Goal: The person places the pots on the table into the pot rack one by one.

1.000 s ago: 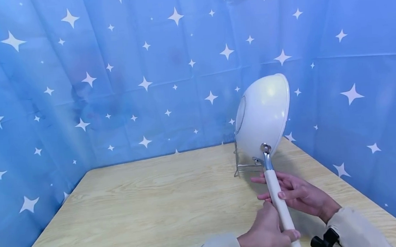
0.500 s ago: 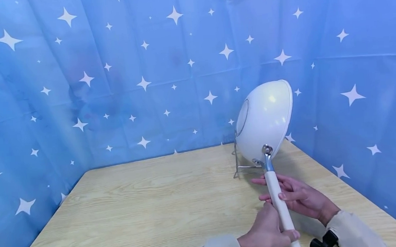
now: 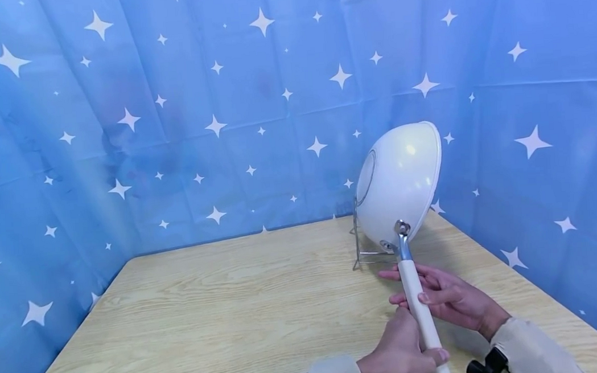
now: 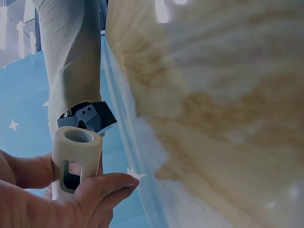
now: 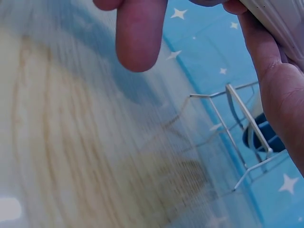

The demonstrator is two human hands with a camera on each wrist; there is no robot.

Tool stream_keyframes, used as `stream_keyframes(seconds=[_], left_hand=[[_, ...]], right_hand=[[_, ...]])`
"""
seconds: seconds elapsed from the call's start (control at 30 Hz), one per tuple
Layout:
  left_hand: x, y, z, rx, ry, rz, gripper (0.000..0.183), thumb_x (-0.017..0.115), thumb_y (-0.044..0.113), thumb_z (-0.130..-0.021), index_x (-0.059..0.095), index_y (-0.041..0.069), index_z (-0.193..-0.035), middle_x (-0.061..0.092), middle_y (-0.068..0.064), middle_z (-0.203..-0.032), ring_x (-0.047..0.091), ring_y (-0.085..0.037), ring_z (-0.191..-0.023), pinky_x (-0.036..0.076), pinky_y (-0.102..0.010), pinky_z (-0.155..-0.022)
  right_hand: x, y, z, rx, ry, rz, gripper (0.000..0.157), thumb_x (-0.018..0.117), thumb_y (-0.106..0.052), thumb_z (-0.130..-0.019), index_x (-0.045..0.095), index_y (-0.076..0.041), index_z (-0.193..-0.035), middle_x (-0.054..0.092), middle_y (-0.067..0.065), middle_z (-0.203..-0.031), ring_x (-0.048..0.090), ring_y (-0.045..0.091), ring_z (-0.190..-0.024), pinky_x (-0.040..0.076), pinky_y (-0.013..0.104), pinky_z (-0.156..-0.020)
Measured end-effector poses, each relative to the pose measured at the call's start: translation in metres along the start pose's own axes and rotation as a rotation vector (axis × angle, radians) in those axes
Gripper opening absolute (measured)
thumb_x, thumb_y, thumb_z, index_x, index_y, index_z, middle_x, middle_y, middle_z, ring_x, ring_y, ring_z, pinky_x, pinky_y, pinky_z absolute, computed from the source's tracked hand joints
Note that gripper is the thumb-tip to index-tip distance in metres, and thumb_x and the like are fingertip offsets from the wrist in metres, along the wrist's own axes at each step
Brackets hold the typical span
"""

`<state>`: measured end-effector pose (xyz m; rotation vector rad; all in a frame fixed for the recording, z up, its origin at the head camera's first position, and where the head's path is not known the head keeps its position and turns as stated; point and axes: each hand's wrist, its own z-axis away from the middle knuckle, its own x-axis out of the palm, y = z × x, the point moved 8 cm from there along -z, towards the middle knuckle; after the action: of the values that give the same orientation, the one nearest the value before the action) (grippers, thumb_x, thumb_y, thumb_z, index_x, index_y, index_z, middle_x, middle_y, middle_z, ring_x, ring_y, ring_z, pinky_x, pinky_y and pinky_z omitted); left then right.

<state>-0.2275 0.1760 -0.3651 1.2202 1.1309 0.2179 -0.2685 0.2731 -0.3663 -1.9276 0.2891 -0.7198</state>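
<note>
A white wok [image 3: 398,180] stands tilted on its side at the table's back right, its round base facing left. It rests against or in a wire rack [image 3: 355,234]; the exact contact is hidden. Its long pale handle [image 3: 420,307] slants down toward me from a metal joint. My left hand [image 3: 401,348] grips the handle near its end; the left wrist view shows the hollow handle end [image 4: 76,156] between thumb and fingers. Higher up, my right hand [image 3: 456,299] holds the handle with the thumb in front and the fingers stretched out behind it.
The wood-grain table [image 3: 223,305] stretches to the left of the wok. Blue curtains [image 3: 221,100] with white stars close off the back and sides. Wire bars of the rack [image 5: 237,118] show beyond my right hand. A black device [image 3: 489,365] sits at my right wrist.
Over the first half second the wok bowl sank slightly and shifted a little to the right against the rack. Since then it has hardly moved. Both hands have kept their hold on the handle.
</note>
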Motion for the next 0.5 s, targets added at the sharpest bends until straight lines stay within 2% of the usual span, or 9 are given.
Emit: stream_keyframes(seconds=[0.13,0.23,0.33,0.5], left_hand=[[-0.0008,-0.0054,0.0008,-0.044,0.021,0.015,0.052,0.082,0.01,-0.079,0.05,0.016,-0.12,0.051,0.012,-0.085,0.049,0.003,-0.081,0.045,-0.011,-0.076],[-0.0014,-0.0094,0.0001,-0.08,0.012,0.022,0.049,0.082,0.012,-0.08,0.051,0.016,-0.118,0.051,0.011,-0.082,0.049,0.001,-0.078,0.045,-0.012,-0.074],[-0.0027,-0.0093,-0.0028,-0.055,-0.029,-0.013,0.045,0.082,0.014,-0.08,0.053,0.016,-0.115,0.05,0.01,-0.082,0.048,0.0,-0.075,0.044,-0.013,-0.07],[-0.0054,-0.0096,-0.0069,-0.016,-0.067,-0.111,0.052,0.085,0.017,-0.078,0.054,0.017,-0.12,0.053,0.011,-0.087,0.05,0.001,-0.075,0.045,-0.012,-0.069]], right_hand=[[-0.0018,0.0013,-0.0017,0.018,0.021,0.009,0.062,0.023,0.011,-0.103,0.019,-0.014,-0.159,0.032,0.006,-0.165,0.051,0.031,-0.139,0.043,0.038,-0.119],[-0.0034,0.0024,-0.0035,0.042,0.038,0.02,0.062,0.024,0.012,-0.103,0.02,-0.014,-0.159,0.033,0.006,-0.165,0.051,0.031,-0.139,0.042,0.038,-0.12],[-0.0052,0.0028,-0.0048,0.063,0.056,0.055,0.061,0.027,0.012,-0.102,0.023,-0.012,-0.157,0.035,0.005,-0.164,0.051,0.031,-0.139,0.042,0.038,-0.119],[-0.0074,0.0043,-0.0048,0.076,0.07,0.077,0.061,0.03,0.014,-0.1,0.027,-0.013,-0.155,0.038,0.005,-0.162,0.051,0.031,-0.14,0.043,0.038,-0.119]])
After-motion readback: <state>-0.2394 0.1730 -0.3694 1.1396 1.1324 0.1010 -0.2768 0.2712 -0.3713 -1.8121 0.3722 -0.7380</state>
